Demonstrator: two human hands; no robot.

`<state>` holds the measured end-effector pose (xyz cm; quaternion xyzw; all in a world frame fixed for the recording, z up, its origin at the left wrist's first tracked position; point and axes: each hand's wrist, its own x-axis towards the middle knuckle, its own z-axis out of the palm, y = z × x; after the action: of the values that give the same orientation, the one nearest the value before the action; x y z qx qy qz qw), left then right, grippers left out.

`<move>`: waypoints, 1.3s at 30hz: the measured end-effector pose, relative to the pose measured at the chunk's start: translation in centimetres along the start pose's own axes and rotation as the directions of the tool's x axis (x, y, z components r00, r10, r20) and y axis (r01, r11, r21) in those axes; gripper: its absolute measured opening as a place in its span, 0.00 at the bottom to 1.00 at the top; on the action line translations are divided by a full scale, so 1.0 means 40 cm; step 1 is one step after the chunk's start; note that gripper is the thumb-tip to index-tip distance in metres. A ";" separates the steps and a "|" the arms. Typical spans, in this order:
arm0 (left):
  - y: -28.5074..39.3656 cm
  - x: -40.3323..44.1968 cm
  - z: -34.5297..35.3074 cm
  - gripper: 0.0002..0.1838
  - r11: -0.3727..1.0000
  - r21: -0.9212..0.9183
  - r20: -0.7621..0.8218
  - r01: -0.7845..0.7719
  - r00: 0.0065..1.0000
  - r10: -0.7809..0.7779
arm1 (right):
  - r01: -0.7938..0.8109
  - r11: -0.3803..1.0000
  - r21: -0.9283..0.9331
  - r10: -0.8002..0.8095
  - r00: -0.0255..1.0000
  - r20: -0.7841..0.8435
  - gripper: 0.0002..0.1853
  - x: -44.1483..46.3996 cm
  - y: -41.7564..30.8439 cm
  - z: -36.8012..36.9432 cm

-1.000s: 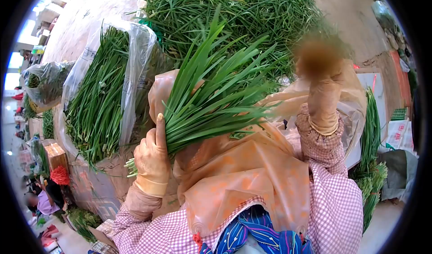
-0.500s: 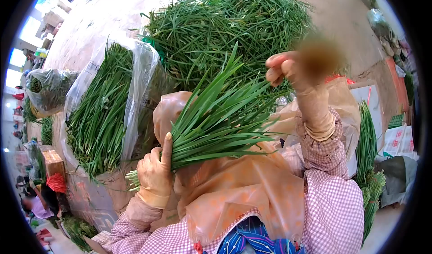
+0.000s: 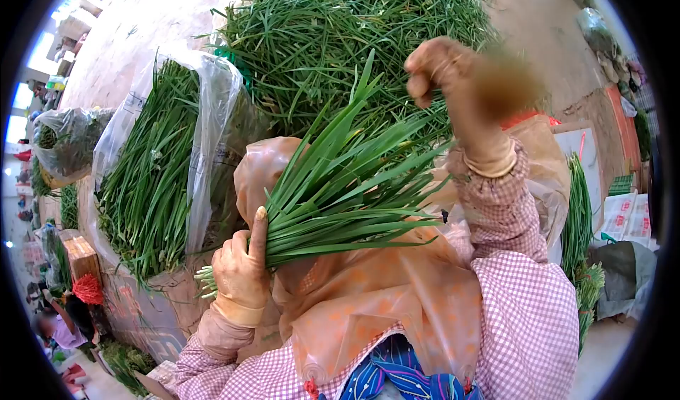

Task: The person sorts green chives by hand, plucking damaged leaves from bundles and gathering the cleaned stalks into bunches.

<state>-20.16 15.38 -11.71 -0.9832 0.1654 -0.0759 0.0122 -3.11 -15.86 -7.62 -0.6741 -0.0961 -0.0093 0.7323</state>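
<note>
One bunch of green leaves (image 3: 347,187) clasped in left hand (image 3: 242,269), thumb extended | right hand (image 3: 445,67) raised, fingers curled, grip unclear

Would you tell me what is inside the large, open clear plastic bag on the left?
The large, open clear plastic bag holds long green leafy stalks; whatever lies beneath the visible ones is covered.

The pale brownish tabletop (image 3: 117,56) carries a broad, loose heap of green leaves (image 3: 326,53), an open clear plastic bag (image 3: 205,162) packed with long green stalks (image 3: 152,170) just beside the heap, and, farther left near the edge, a smaller clear bag (image 3: 74,141) with greenery showing inside.
</note>
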 end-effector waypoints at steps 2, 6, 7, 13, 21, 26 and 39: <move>0.000 0.003 0.000 0.44 1.000 -0.018 0.000 -0.004 1.000 0.004 | -0.011 0.989 -0.149 0.033 0.989 0.145 0.10 -0.018 0.025 0.008; 0.001 0.005 0.003 0.43 1.000 -0.004 0.008 -0.010 1.000 0.010 | -0.153 0.920 -0.362 0.285 0.894 0.346 0.13 -0.025 0.014 0.024; 0.000 0.003 0.003 0.42 1.000 -0.001 0.009 -0.003 1.000 0.003 | -0.196 0.892 -0.407 0.362 0.850 0.382 0.12 -0.023 0.009 0.034; 0.005 0.006 -0.013 0.42 0.999 0.044 0.065 0.017 0.998 -0.020 | 0.075 0.933 -0.353 0.090 0.899 0.429 0.14 -0.037 0.092 0.091; -0.005 0.016 -0.026 0.47 0.990 -0.118 0.120 0.083 0.990 -0.069 | -0.174 0.962 -0.210 0.130 0.970 -0.207 0.07 -0.023 0.122 -0.053; -0.016 0.041 -0.066 0.41 0.597 -0.732 0.298 0.327 0.943 -0.151 | -0.043 0.988 -0.147 -0.018 0.920 -0.392 0.09 -0.080 0.069 -0.086; 0.015 0.065 0.008 0.43 -0.512 -0.479 0.606 0.713 0.691 0.394 | 0.218 0.928 -0.302 -0.202 0.976 0.084 0.08 -0.289 0.058 0.042</move>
<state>-17.87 13.96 -11.69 -0.4335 -0.0916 0.4318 -0.7856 -14.33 -15.31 -11.55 -0.7662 -0.1840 -0.0851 0.6098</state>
